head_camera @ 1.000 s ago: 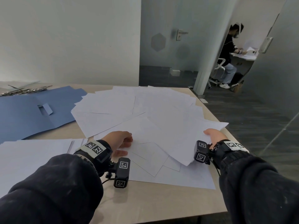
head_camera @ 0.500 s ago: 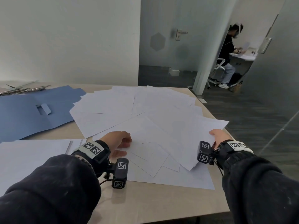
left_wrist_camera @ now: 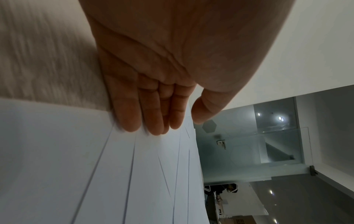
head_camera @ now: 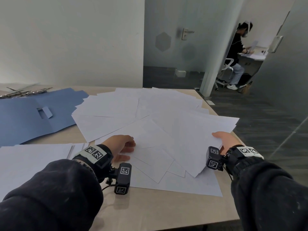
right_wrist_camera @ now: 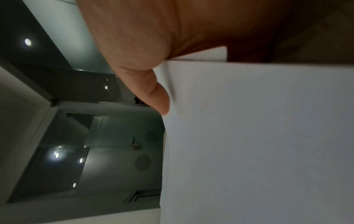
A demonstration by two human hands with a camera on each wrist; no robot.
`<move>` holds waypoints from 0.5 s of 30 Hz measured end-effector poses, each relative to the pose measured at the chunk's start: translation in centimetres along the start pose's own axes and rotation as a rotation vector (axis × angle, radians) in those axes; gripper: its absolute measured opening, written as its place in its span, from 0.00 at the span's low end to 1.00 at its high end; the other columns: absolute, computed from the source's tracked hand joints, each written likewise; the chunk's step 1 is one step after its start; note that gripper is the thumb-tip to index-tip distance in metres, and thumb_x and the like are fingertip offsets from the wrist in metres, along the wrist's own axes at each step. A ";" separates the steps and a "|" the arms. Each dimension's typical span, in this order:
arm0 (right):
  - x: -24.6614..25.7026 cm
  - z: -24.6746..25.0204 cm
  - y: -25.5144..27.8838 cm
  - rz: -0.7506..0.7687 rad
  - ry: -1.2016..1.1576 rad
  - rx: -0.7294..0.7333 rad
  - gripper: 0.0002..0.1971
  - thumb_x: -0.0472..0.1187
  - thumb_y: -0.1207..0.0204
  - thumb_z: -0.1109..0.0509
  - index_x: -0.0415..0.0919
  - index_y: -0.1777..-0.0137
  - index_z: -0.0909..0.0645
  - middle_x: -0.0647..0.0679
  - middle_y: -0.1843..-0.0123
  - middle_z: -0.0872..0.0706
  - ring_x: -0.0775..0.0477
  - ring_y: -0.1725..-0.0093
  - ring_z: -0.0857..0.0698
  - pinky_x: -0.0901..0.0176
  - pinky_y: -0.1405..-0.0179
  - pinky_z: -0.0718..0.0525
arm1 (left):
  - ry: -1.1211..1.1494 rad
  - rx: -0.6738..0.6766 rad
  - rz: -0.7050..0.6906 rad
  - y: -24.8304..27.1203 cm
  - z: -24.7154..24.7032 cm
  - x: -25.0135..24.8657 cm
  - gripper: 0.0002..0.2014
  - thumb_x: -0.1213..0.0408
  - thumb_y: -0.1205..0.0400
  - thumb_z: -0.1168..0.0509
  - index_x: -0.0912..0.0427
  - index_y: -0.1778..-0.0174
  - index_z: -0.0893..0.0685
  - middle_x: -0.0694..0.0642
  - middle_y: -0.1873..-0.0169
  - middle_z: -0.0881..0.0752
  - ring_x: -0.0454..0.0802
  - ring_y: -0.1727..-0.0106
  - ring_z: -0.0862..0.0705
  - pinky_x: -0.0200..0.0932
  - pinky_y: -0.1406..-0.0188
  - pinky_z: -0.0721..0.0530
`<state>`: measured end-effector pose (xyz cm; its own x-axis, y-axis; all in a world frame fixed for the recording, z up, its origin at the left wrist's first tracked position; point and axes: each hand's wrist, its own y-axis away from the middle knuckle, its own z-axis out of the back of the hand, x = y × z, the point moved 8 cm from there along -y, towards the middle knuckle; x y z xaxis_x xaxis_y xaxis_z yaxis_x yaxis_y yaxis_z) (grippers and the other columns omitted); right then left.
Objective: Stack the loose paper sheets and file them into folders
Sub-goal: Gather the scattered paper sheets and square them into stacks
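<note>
the loose paper sheets (head_camera: pixel 150 124) are lying fanned across the worktop (head_camera: pixel 158 212), beside the open blue folder (head_camera: pixel 33 117). the left hand (head_camera: pixel 121 145) is resting on their near edge, fingers (left_wrist_camera: pixel 151 115) straight. the right hand (head_camera: pixel 225 140) is pinching the right-side sheets, thumb on top.

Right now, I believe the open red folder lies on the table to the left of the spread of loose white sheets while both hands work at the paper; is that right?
Nearly: the folder is blue, not red, as the head view shows. It does lie open on the table, left of the loose white sheets, with the left hand and right hand at the paper.
</note>
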<state>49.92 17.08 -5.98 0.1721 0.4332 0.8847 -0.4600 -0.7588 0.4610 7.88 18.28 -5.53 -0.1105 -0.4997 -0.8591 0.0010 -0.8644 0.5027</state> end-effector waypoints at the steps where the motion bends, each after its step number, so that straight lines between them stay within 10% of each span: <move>1: 0.1 -0.2 0.2 -0.018 0.116 -0.016 0.11 0.39 0.20 0.29 0.39 0.38 0.15 0.36 0.27 0.18 0.32 0.39 0.15 0.45 0.35 0.20 | -0.004 -0.002 0.005 -0.1 0.0 0.0 0.09 0.58 0.16 0.31 0.60 0.53 0.11 0.56 0.47 0.07 0.55 0.48 0.12 0.55 0.44 0.10; 5: 1.1 -0.5 0.3 -0.002 0.361 -0.066 0.27 0.38 0.15 0.34 0.30 0.19 0.32 0.30 0.19 0.30 0.30 0.24 0.24 0.52 0.60 0.20 | -0.004 -0.004 0.006 -0.1 0.1 0.0 0.09 0.58 0.16 0.31 0.60 0.52 0.10 0.55 0.48 0.07 0.55 0.46 0.11 0.54 0.45 0.10; 8: 1.5 0.2 0.0 -0.035 0.448 -0.148 0.23 0.40 0.10 0.41 0.28 0.20 0.32 0.29 0.22 0.26 0.30 0.31 0.19 0.47 0.42 0.18 | 0.000 -0.004 -0.005 0.0 0.0 -0.1 0.09 0.58 0.16 0.31 0.60 0.50 0.11 0.55 0.48 0.07 0.53 0.48 0.10 0.52 0.51 0.09; 11: 1.9 0.9 0.1 0.012 0.516 -0.141 0.26 0.34 0.13 0.39 0.26 0.18 0.36 0.30 0.18 0.31 0.30 0.22 0.27 0.48 0.56 0.19 | 0.005 -0.007 -0.016 0.1 -0.1 -0.2 0.09 0.59 0.15 0.32 0.61 0.50 0.11 0.54 0.49 0.06 0.51 0.50 0.11 0.49 0.57 0.11; 15: 1.4 1.9 0.0 0.021 0.542 -0.112 0.25 0.35 0.10 0.42 0.32 0.15 0.39 0.36 0.16 0.32 0.35 0.21 0.27 0.49 0.30 0.26 | 0.005 -0.006 -0.018 0.2 -0.1 -0.2 0.08 0.59 0.15 0.32 0.61 0.50 0.12 0.54 0.50 0.06 0.50 0.52 0.11 0.48 0.60 0.12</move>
<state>51.80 16.79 -4.67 -0.2968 0.6295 0.7181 -0.5538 -0.7261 0.4076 7.99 18.25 -5.27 -0.1053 -0.4840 -0.8687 0.0053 -0.8738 0.4862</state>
